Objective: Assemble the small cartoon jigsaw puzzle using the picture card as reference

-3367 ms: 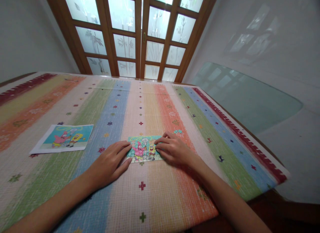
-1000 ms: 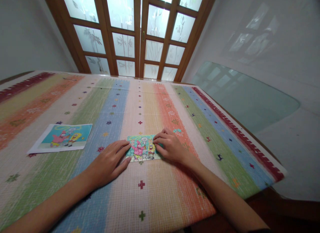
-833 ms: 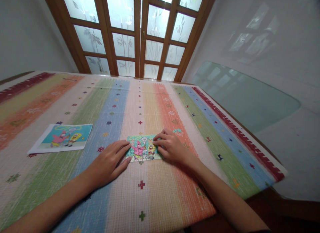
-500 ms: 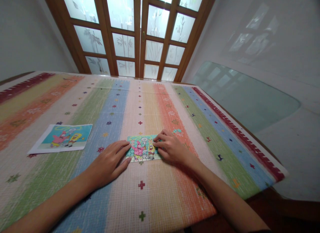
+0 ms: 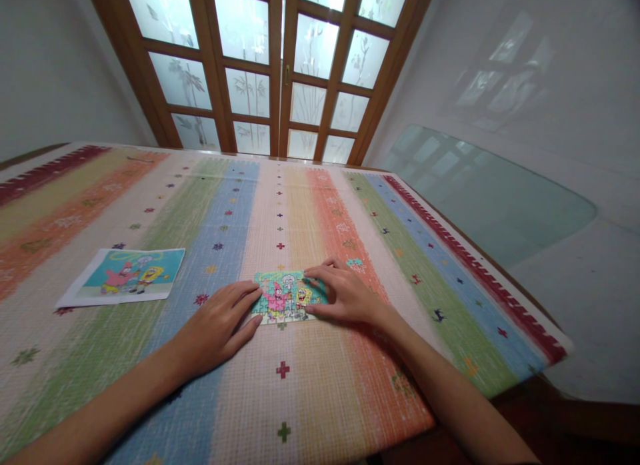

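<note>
A small cartoon jigsaw puzzle (image 5: 280, 297), its pieces joined into a rectangle, lies flat on the striped tablecloth. My left hand (image 5: 225, 318) holds it at the left edge, thumb at the lower corner and fingers higher up. My right hand (image 5: 345, 292) spans the right part, fingertips at the upper edge and thumb near the lower edge. It covers much of the puzzle's right end. Just beyond that hand lie a few loose teal puzzle pieces (image 5: 355, 262).
To the left lies a printed picture (image 5: 133, 275) of the same cartoon scene. The striped tablecloth (image 5: 260, 398) covers the table. Beyond the far edge are wood-framed glass doors (image 5: 277, 65), and a white wall (image 5: 565, 118) stands on the right.
My right hand's fingers have shifted toward the puzzle's upper edge, and its thumb has come into sight near the lower edge. The left hand has stayed where it was.
</note>
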Available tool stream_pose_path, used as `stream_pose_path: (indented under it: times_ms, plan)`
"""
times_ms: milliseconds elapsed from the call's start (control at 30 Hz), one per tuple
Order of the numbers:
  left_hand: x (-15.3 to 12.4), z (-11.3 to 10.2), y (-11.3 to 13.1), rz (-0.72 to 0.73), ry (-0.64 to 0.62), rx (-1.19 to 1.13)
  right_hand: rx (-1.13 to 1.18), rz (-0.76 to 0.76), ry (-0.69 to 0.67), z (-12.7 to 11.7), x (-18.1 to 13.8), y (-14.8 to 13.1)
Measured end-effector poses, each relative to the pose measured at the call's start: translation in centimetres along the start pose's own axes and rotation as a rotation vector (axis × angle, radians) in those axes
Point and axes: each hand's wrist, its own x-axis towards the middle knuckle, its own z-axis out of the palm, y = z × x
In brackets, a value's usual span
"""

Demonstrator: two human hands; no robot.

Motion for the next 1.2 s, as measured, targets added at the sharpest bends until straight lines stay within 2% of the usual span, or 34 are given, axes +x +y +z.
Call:
stream_pose_path:
  times_ms: [333, 900, 1067, 1133, 1200]
  plan:
    - [0.0, -0.1, 0.0, -0.016, -0.001, -0.019, 0.021, 0.068, -0.05, -0.1, -0.1, 0.2]
    - [-0.1, -0.1, 0.0, 0.001, 0.003, 0.023, 0.024, -0.024, 0.038, -0.1, -0.2, 0.2]
    - [0.0, -0.1, 0.0, 0.027, 0.023, 0.033, -0.048, -0.063, 0.166, -1.6, -0.3, 2.4]
    - [0.0, -0.1, 0.0, 0.027, 0.025, 0.022, -0.11, -0.013, 0.211, -2.7, -0.7, 4.0]
    - [0.0, -0.1, 0.0, 0.022, 0.023, 0.002, -0.183, 0.048, 0.201, -3.6, -1.2, 5.6]
